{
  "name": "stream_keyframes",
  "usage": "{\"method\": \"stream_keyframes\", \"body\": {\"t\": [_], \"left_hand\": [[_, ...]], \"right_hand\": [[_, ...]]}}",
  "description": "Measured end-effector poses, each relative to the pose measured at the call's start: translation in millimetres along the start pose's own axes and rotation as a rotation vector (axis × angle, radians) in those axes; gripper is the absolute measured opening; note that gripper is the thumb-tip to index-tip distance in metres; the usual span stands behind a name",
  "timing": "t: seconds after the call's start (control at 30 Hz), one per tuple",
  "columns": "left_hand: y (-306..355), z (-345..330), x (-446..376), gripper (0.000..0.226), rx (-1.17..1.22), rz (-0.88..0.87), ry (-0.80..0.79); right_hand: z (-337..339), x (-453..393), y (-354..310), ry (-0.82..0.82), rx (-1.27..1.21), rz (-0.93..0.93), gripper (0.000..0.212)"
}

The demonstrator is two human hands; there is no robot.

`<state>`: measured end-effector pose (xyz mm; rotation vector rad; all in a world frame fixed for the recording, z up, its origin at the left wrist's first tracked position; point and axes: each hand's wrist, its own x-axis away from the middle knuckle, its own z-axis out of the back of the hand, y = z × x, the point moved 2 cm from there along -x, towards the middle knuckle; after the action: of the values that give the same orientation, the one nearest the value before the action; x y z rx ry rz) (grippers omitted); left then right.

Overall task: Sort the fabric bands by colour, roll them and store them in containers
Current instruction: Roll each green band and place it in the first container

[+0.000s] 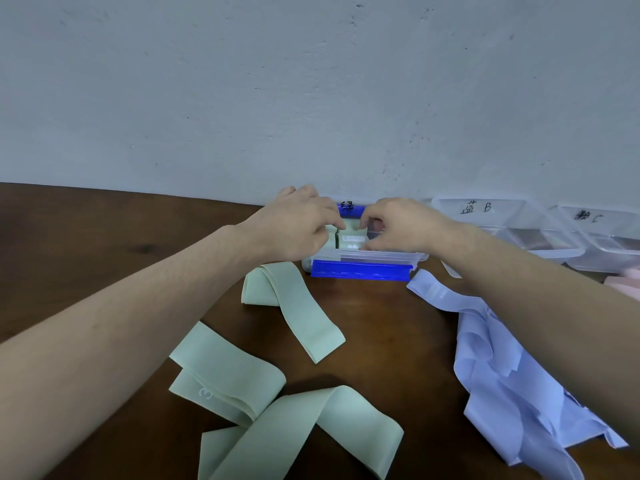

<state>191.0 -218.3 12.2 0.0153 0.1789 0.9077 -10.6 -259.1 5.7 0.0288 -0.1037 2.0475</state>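
Dark wood table (367, 327), both hands pinching rolled green band (349, 237) in clear container (381, 256)

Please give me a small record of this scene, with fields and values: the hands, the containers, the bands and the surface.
left hand: fingers curled on the rolled green band in the container
right hand: pinches the same roll from the other side
container in use: clear, blue clips, against the wall
other containers: two clear ones to the right, with handwritten labels
loose green bands: unrolled on the table
blue bands: heap at the right
table: dark wood
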Motion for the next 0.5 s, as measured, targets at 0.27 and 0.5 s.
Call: {"method": "stream_keyframes", "body": {"t": [0.27,0.5], "left_hand": [[10.0,1.2,56.5,0.031,0.190,-0.016,0.044],[24.1,-26.1,98.0,0.059,-0.025,-0.138,-0.295]], "right_hand": [[14.4,38.1,-6.1,0.119,-0.091,0.010,0.015],[10.2,76.5,-20.3,0.124,-0.152,0.080,0.018]]}}
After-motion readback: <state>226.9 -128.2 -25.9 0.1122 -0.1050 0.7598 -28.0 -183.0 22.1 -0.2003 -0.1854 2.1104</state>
